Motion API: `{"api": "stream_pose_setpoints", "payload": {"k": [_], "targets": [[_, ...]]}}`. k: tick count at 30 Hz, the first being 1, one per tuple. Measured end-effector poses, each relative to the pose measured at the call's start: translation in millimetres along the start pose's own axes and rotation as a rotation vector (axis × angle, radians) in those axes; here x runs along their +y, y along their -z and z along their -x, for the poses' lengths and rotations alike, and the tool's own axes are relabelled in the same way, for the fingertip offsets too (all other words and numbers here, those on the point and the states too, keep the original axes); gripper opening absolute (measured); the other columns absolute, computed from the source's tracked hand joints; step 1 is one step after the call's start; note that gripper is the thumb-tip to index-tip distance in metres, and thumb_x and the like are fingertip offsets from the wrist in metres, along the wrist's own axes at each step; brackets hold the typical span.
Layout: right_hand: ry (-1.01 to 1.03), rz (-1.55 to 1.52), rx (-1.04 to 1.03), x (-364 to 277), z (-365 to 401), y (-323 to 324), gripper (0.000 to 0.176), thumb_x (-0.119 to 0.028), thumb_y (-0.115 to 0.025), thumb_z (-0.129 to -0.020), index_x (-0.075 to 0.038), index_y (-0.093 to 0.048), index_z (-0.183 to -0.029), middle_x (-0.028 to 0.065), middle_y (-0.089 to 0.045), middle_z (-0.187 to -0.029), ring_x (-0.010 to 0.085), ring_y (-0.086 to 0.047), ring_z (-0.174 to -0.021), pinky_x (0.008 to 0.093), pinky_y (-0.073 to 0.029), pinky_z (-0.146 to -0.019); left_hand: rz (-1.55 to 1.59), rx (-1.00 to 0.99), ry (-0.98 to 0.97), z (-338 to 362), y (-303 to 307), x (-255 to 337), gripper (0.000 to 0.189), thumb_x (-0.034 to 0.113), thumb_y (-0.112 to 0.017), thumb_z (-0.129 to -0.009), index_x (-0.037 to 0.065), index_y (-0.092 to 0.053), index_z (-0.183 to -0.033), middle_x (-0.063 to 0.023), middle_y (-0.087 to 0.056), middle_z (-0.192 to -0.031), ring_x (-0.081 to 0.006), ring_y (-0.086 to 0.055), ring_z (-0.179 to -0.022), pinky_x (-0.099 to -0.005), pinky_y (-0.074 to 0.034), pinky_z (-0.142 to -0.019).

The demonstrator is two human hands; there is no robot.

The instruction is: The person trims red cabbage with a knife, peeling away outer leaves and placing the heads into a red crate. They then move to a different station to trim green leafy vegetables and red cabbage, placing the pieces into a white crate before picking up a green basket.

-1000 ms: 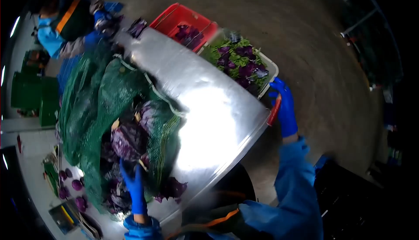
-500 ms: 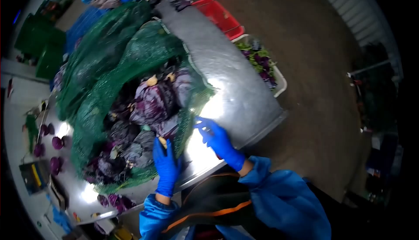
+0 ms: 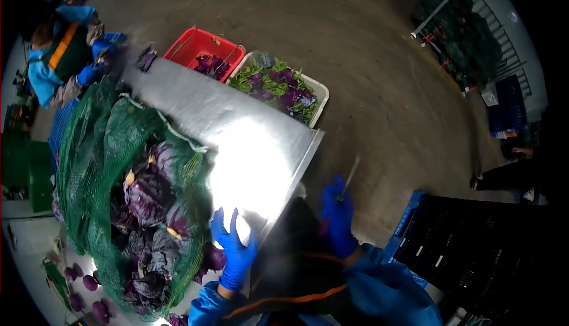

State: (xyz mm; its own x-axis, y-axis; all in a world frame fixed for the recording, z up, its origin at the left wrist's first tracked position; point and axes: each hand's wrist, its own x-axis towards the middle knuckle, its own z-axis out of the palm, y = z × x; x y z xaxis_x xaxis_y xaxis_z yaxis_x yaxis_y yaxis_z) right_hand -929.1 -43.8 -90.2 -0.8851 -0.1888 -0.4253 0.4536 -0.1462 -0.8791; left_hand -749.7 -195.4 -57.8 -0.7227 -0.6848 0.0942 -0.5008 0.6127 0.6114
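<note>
My left hand (image 3: 236, 249), in a blue glove, is over the front edge of the metal table (image 3: 261, 129), fingers spread and nothing in them. Just left of it a green net bag (image 3: 89, 166) lies open around several red cabbages (image 3: 148, 198). My right hand (image 3: 339, 216), also gloved in blue, is off the table's edge at my right side. Its fingers are wrapped round a knife (image 3: 352, 173), whose thin blade points up; the handle is mostly hidden.
Beyond the table are a red crate (image 3: 195, 44) and a white crate (image 3: 320, 98) of leaves. Another person (image 3: 56, 59) works at the upper left. Dark stacked crates (image 3: 468, 249) are on the right. Small purple cabbages (image 3: 101, 311) lie at the lower left.
The view has turned right, so bag and table appear farther left. My right hand has left the tabletop and moved to my right side. My left hand has come away from the cabbages, fingers spread.
</note>
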Motion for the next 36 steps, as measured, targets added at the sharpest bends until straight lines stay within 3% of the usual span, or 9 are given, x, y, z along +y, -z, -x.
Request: {"api": "stream_pose_setpoints", "payload": {"k": [8,15,18,25,28,30,32,34,36], "targets": [[-0.406,-0.22,-0.014,99,-325,124,0.036,-0.019,-0.06,-0.082,-0.011,-0.051,-0.117,0.0009,-0.054,-0.085,0.0137,-0.052,-0.072,0.0302,-0.048,-0.066,0.055,-0.132,0.101,-147,-141,89,0.065,0.021,-0.066,-0.08,0.008,-0.035,-0.136,-0.0219,-0.031,-0.136,-0.0367,-0.028,-0.126,-0.0437,-0.023,-0.103],[-0.546,-0.008,0.045,295,-613,185,0.015,-0.018,-0.061,-0.076,-0.015,-0.052,-0.088,0.0003,-0.05,-0.074,0.0174,-0.053,-0.07,0.0372,-0.05,-0.066,0.285,0.252,0.736,-180,-239,92,0.035,0.012,-0.043,-0.093,0.001,-0.044,-0.126,-0.0127,-0.048,-0.124,-0.0225,-0.049,-0.11,-0.0336,-0.043,-0.088],[-0.652,0.054,0.083,398,-687,219,0.017,-0.017,-0.06,-0.075,-0.015,-0.055,-0.091,0.0011,-0.052,-0.075,0.0183,-0.053,-0.069,0.0376,-0.05,-0.067,-0.127,0.207,1.001,-211,-239,116,0.038,0.019,-0.034,-0.098,-0.006,-0.039,-0.125,-0.0199,-0.049,-0.119,-0.0285,-0.05,-0.105,-0.0378,-0.043,-0.087],[-0.885,-0.239,0.069,454,-720,152,0.041,-0.046,-0.049,-0.089,-0.014,-0.051,-0.115,0.0082,-0.057,-0.106,0.0255,-0.053,-0.099,0.043,-0.044,-0.086,-0.374,0.142,1.113,-222,-258,95,0.035,0.018,-0.035,-0.097,-0.006,-0.041,-0.123,-0.0193,-0.05,-0.116,-0.0282,-0.051,-0.102,-0.0367,-0.044,-0.086],[-1.071,-0.179,0.097,376,-702,137,0.027,-0.031,-0.048,-0.089,-0.015,-0.054,-0.111,0.0091,-0.058,-0.096,0.0258,-0.057,-0.082,0.0391,-0.046,-0.081,-0.39,0.133,1.141,-218,-256,97,0.034,0.017,-0.035,-0.097,-0.006,-0.041,-0.122,-0.019,-0.051,-0.114,-0.0281,-0.051,-0.101,-0.0362,-0.044,-0.085],[-0.842,-0.409,-0.307,422,-701,233,0.019,-0.023,-0.048,-0.088,-0.015,-0.056,-0.103,0.0064,-0.055,-0.085,0.0211,-0.054,-0.068,0.0336,-0.046,-0.072,-0.385,0.141,1.14,-214,-252,99,0.034,0.017,-0.035,-0.097,-0.006,-0.042,-0.121,-0.0188,-0.051,-0.113,-0.028,-0.051,-0.101,-0.0359,-0.044,-0.085],[-0.917,-0.589,-0.207,319,-661,181,0.011,-0.017,-0.051,-0.087,-0.013,-0.057,-0.095,0.0022,-0.051,-0.077,0.0157,-0.049,-0.063,0.0294,-0.045,-0.065,-0.371,0.15,1.124,-207,-247,100,0.033,0.016,-0.036,-0.097,-0.006,-0.042,-0.121,-0.0186,-0.052,-0.112,-0.0279,-0.051,-0.1,-0.0355,-0.044,-0.085],[-0.854,-0.275,0.099,225,-629,92,0.011,-0.013,-0.053,-0.085,-0.011,-0.056,-0.096,0.0013,-0.051,-0.079,0.0147,-0.048,-0.066,0.0298,-0.044,-0.064,-0.387,0.119,1.056,-195,-243,99,0.033,0.016,-0.036,-0.097,-0.006,-0.042,-0.12,-0.0184,-0.052,-0.111,-0.0278,-0.052,-0.1,-0.0352,-0.044,-0.084],[-0.797,-0.469,-0.277,251,-628,99,0.036,-0.011,-0.052,-0.085,-0.004,-0.05,-0.12,0.0058,-0.057,-0.1,0.0168,-0.055,-0.092,0.0299,-0.045,-0.078,-0.431,0.065,0.952,-179,-238,96,0.032,0.015,-0.036,-0.097,-0.006,-0.043,-0.119,-0.0182,-0.052,-0.111,-0.0277,-0.052,-0.099,-0.0349,-0.044,-0.084]]}}
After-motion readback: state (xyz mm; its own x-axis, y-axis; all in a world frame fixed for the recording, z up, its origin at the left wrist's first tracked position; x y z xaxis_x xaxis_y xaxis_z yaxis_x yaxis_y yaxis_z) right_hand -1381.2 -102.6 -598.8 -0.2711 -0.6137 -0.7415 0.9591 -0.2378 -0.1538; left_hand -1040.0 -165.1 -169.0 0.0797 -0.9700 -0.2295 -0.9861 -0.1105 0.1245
